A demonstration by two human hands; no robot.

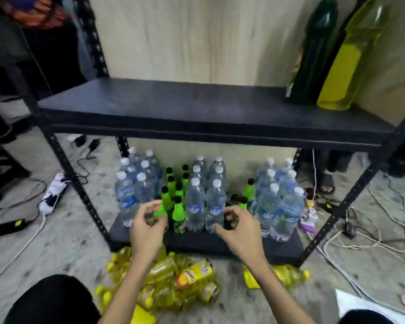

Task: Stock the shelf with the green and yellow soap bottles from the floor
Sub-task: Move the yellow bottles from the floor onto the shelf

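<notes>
A fetching step is judged to be in hand. One green soap bottle [313, 54] and one yellow soap bottle [344, 66] are stood side by side at the right end of the middle shelf board [173, 106]. A heap of yellow soap bottles [173, 279] is left lying on the floor just before the rack, with a few more [288, 274] to its right. No green ones can be made out on the floor.

Both forearms are stretched forward, above the heap and in front of the bottom shelf [197, 242], on which water bottles [197, 202] and small green bottles [179, 213] are packed. On the left hand [147, 228] the fingers [150, 205] are loosely curled and apart, with nothing seen in them. The same is seen of the right hand [242, 232], though certainty is lessened by blur.

A downward reach is called for next, with one bottle to be gripped round its body and lifted clear of the heap.
</notes>
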